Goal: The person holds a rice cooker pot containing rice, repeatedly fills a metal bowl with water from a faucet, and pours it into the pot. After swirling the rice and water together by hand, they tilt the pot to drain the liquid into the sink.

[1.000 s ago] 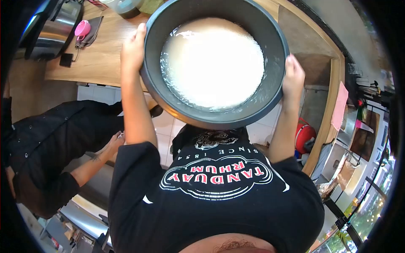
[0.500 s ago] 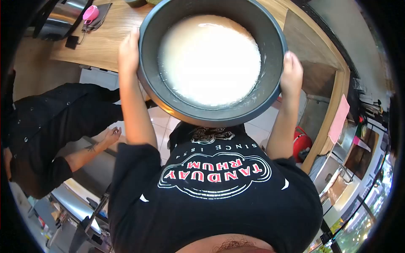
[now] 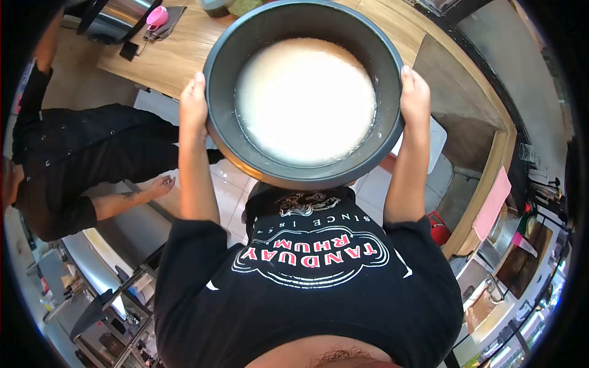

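Note:
I hold a large dark grey round bowl [image 3: 288, 173] in front of my chest, filled with cloudy white liquid [image 3: 305, 101]. My left hand [image 3: 194, 104] grips the bowl's left rim with the thumb against the outer edge. My right hand [image 3: 414, 93] grips the right rim the same way. The bowl hangs above a tiled floor, close to a wooden counter [image 3: 178, 49]. My black printed T-shirt [image 3: 310, 264] fills the lower part of the view.
Another person in black clothing [image 3: 73, 159] bends at the left, one hand [image 3: 161, 184] reaching over a steel appliance [image 3: 116, 236]. A pink object [image 3: 157, 17] lies on the counter. A pink cloth [image 3: 491, 202] hangs at the right, a red container [image 3: 437, 228] below it.
The bowl stays in both hands with its liquid calmer. My hands sit slightly farther back on the rim. The counter and the other person have slid right in view.

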A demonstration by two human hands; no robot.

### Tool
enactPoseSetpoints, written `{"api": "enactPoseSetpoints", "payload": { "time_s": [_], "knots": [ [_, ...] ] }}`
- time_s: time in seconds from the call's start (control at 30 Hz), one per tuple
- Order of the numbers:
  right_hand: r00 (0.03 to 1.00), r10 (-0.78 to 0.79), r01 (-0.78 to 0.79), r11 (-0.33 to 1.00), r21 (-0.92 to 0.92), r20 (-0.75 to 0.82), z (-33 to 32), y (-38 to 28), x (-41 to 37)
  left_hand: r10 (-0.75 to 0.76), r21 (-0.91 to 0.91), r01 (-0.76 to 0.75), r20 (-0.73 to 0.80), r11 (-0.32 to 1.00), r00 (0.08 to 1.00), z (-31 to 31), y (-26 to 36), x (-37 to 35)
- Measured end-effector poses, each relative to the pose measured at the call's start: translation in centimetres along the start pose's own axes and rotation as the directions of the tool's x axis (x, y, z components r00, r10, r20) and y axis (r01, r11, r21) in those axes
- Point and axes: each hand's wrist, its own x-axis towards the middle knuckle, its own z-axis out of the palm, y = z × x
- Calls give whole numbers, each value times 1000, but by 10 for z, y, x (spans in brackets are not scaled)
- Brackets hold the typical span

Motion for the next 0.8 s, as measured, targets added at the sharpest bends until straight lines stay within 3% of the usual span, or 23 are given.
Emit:
{"api": "enactPoseSetpoints", "payload": {
  "time_s": [0.07, 0.17, 0.23, 0.27, 0.4, 0.53, 0.57, 0.6, 0.67, 0.7, 0.73, 0.8],
  "knots": [
    [999, -22, 23, 999, -37, 34, -3, -3, 10, 24, -120, -35, -92, 992, 995, 15, -7, -19],
    [985, -169, 153, 954, -259, -39, -1, 10, -6, 55, -95, -65, -111, 993, 992, 1, -7, -4],
    [986, -71, 61, 995, -76, -148, 14, 4, -47, 52, -2, -52, 47, 999, 998, -20, -2, 18],
    [982, -30, 30, 1000, -2, -185, 22, 0, -55, 62, -4, -62, 45, 998, 997, -25, 2, 18],
    [999, -43, 46, 995, 93, -30, 32, -24, -50, 66, -134, -68, -14, 989, 998, -49, 12, 1],
    [985, -159, 154, 984, -89, -60, 60, -55, -85, 66, -291, -45, 61, 956, 996, -98, 23, -3],
    [974, -210, 188, 961, -204, -89, 69, -67, -95, 161, -221, -153, 17, 963, 987, -112, 17, 2],
    [937, -330, 246, 854, -458, -111, 71, -62, -94, 266, -138, -268, -32, 953, 963, -129, 12, 12],
    [969, -240, 217, 941, -260, -58, 71, -48, -83, 363, -241, -360, -35, 901, 931, -152, 24, 9],
    [991, -123, 122, 992, 20, 48, 99, -81, -102, 262, -265, -246, 28, 932, 965, -171, 41, -1],
    [987, -135, 134, 991, 14, 86, 99, -66, -91, 148, -282, -114, 103, 953, 984, -190, 55, -12],
    [959, -22, -73, 944, 321, 283, 142, -98, -114, 185, -344, -124, 151, 931, 971, -222, 68, -16]
  ]
}}
